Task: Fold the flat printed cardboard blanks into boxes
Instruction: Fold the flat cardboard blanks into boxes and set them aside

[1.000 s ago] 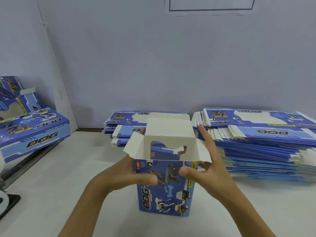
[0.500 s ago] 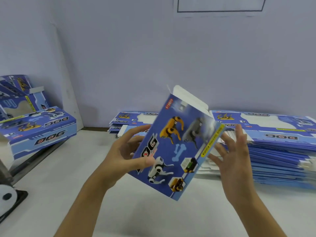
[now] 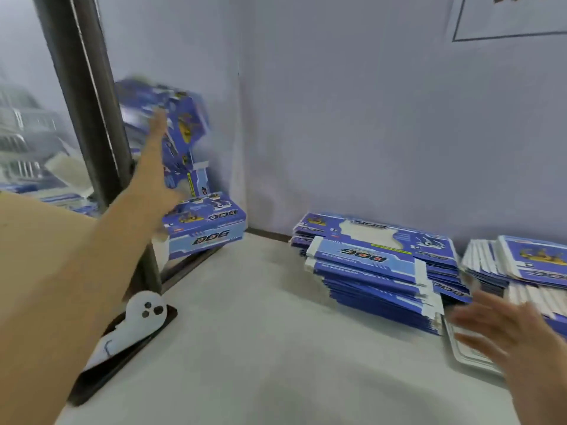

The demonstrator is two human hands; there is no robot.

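Observation:
My left hand point(image 3: 155, 174) reaches out to the far left with its fingers straight, up against a blurred blue folded box point(image 3: 187, 118) at the top of a pile. Whether the fingers touch the box I cannot tell. Below it a finished box point(image 3: 208, 230) printed "DOG" lies on its side. My right hand point(image 3: 503, 329) hovers with spread fingers and holds nothing, low at the right by the flat blanks. One stack of blue printed blanks point(image 3: 377, 259) lies at centre right, and a second stack point(image 3: 527, 262) at the far right.
A dark metal post point(image 3: 89, 102) stands at the left, with the box pile behind it. A white ghost-shaped object point(image 3: 144, 312) rests on a dark stand at the table's left edge. A flat white sheet point(image 3: 469, 354) lies under my right hand. Grey walls close the back.
The folded box has gone from in front of me to the pile at the left, carried by my left hand. My right hand let go and dropped toward the blanks. The view turned left.

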